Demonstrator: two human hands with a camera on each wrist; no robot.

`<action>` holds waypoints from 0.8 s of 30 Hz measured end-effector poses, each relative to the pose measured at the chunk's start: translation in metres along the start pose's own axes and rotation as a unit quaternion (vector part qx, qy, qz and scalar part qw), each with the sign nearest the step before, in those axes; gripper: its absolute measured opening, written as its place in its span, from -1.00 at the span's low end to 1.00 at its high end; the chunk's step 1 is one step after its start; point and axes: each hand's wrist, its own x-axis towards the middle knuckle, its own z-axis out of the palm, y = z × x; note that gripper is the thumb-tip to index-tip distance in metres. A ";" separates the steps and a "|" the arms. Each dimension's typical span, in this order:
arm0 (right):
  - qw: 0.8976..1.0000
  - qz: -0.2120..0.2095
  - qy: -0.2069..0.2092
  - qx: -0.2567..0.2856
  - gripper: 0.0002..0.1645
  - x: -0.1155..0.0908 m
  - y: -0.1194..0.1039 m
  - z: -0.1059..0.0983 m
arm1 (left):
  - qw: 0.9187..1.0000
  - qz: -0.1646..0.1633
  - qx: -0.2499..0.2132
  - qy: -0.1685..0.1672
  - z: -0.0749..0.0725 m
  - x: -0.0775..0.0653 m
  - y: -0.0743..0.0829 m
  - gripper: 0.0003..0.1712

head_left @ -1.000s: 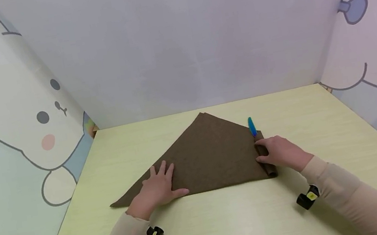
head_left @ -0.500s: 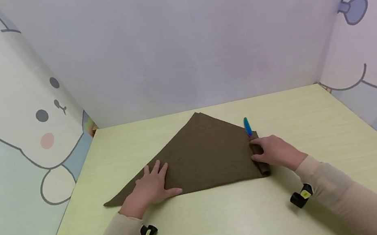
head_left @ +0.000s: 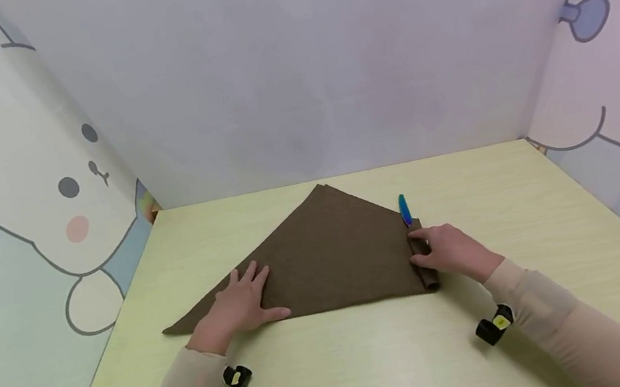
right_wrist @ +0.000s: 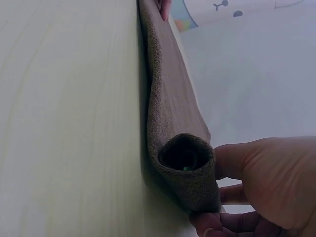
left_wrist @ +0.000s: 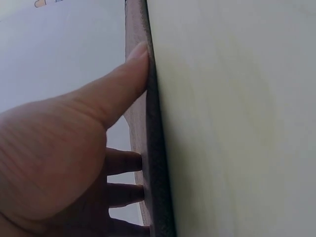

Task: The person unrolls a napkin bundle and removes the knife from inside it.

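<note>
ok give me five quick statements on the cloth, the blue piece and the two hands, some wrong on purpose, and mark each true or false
1. The left hand has its fingers spread on the brown cloth. True.
2. The right hand is holding the roll at one end of the cloth. True.
3. The blue piece lies under the left hand. False: it shows at the far end of the roll, near the right hand.
4. The roll's near end is pressed flat. False: it is a round opening, with a green speck inside.
5. The cloth lies on the pale table. True.
</note>
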 end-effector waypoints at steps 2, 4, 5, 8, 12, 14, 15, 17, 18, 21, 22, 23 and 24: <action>1.000 0.002 0.000 -0.001 -0.31 0.001 0.000 0.000 | 1.000 -0.002 -0.004 -0.002 -0.001 -0.001 0.000 0.21; 1.000 0.003 0.001 0.000 -0.32 0.001 0.000 0.001 | 1.000 -0.004 -0.006 -0.003 -0.001 -0.001 -0.001 0.20; 1.000 0.004 0.001 0.001 -0.32 0.002 0.000 0.001 | 1.000 -0.004 -0.006 -0.004 -0.002 -0.002 -0.001 0.20; 1.000 0.004 0.002 0.007 -0.33 0.002 0.000 0.000 | 1.000 -0.004 -0.006 -0.005 -0.003 -0.001 -0.002 0.19; 1.000 0.006 0.004 0.013 -0.35 0.001 0.001 -0.001 | 1.000 -0.004 -0.004 -0.005 -0.004 0.000 -0.002 0.20; 1.000 0.007 0.006 0.013 -0.35 0.000 0.002 0.000 | 1.000 -0.005 -0.004 -0.005 -0.004 0.000 -0.003 0.20; 1.000 0.007 0.006 0.013 -0.35 0.000 0.002 0.000 | 1.000 -0.004 -0.003 -0.005 -0.003 0.000 -0.003 0.21; 1.000 0.009 0.008 0.013 -0.35 0.000 0.003 0.000 | 1.000 -0.003 -0.003 -0.003 -0.003 0.000 -0.004 0.22; 1.000 0.010 0.009 0.013 -0.35 0.000 0.003 0.000 | 1.000 -0.002 -0.002 -0.002 -0.003 0.000 -0.004 0.22; 1.000 0.013 0.011 0.015 -0.35 -0.001 0.003 -0.001 | 1.000 -0.001 -0.004 0.000 -0.002 0.000 -0.005 0.23; 1.000 0.014 0.011 0.017 -0.35 -0.001 0.003 0.000 | 1.000 -0.001 -0.005 0.000 -0.002 0.000 -0.005 0.23; 1.000 0.016 0.012 0.017 -0.35 -0.001 0.003 0.000 | 1.000 -0.001 -0.006 0.001 -0.002 0.000 -0.006 0.23; 1.000 0.017 0.013 0.018 -0.35 -0.001 0.003 0.000 | 1.000 -0.001 -0.006 0.001 -0.002 -0.001 -0.006 0.23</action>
